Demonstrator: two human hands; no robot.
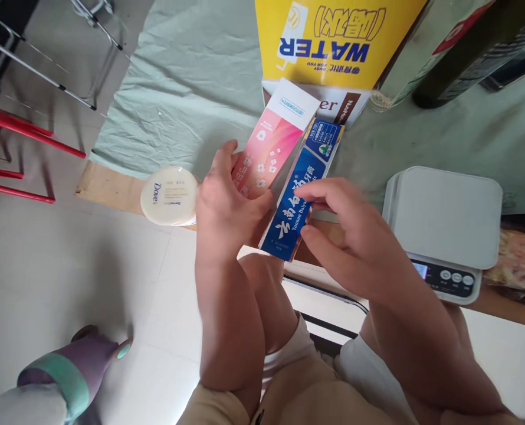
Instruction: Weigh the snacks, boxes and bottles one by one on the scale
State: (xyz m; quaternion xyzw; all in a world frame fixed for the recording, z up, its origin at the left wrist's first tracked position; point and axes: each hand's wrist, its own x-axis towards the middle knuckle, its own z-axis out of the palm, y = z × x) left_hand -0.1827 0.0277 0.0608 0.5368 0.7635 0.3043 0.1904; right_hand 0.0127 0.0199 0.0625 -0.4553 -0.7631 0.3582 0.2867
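Toothpaste box (pixel 301 195), blue, lies slanted at the near edge of the table (pixel 112 186), just right of a pink box (pixel 269 150) and touching it along one side. Left hand (pixel 227 206) grasps the near end of the pink box. Right hand (pixel 346 227) pinches the blue box between thumb and fingers. Round white jar (pixel 169 195) sits just left of the left hand. Kitchen scale (pixel 443 227) stands to the right. Yellow carton (pixel 333 41) stands at the far side on a green cloth (pixel 192 82).
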